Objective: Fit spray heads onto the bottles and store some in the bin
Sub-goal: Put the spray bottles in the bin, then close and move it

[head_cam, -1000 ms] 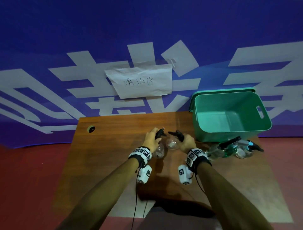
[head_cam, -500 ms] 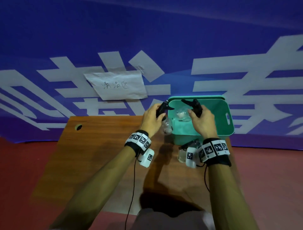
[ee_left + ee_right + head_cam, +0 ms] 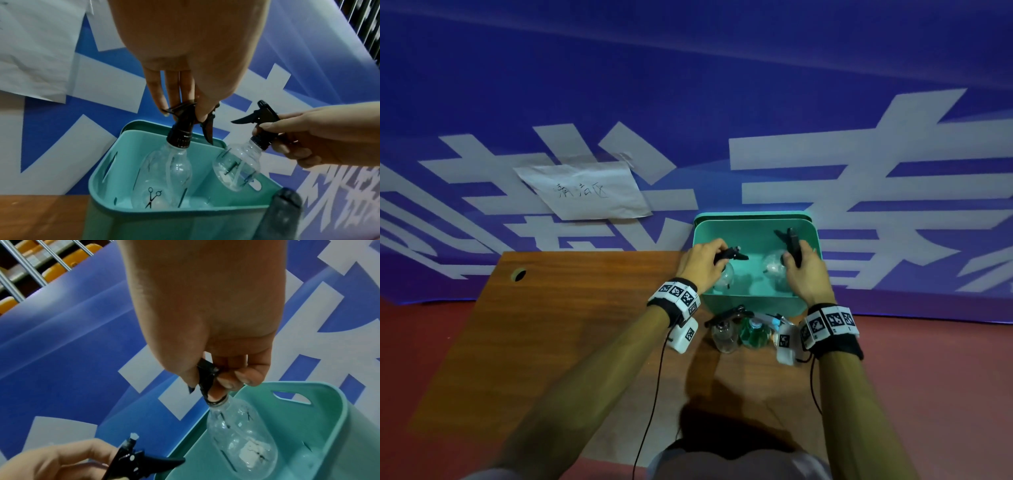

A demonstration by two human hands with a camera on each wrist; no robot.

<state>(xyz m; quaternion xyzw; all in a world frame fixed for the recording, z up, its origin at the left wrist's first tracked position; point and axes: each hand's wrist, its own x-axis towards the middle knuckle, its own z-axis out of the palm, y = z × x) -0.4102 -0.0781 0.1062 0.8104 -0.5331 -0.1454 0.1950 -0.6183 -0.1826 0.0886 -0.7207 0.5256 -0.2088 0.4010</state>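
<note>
My left hand (image 3: pixel 702 262) grips the black spray head (image 3: pixel 182 121) of a clear bottle (image 3: pixel 164 175) with a scissors print. The bottle hangs inside the green bin (image 3: pixel 751 301) near its left wall. My right hand (image 3: pixel 803 270) pinches the black spray head (image 3: pixel 206 378) of a second clear bottle (image 3: pixel 240 436). That bottle is held tilted over the bin's right half (image 3: pixel 236 168). Both bottles have their spray heads fitted.
The bin stands at the far right end of the wooden table (image 3: pixel 571 329). In front of it stand a clear spray bottle (image 3: pixel 724 334) and a green one (image 3: pixel 755 334). A blue banner with a paper sign (image 3: pixel 585 190) hangs behind.
Both hands have carried their bottles from the table's middle to the right. They now hold them lower, inside the bin's opening.
</note>
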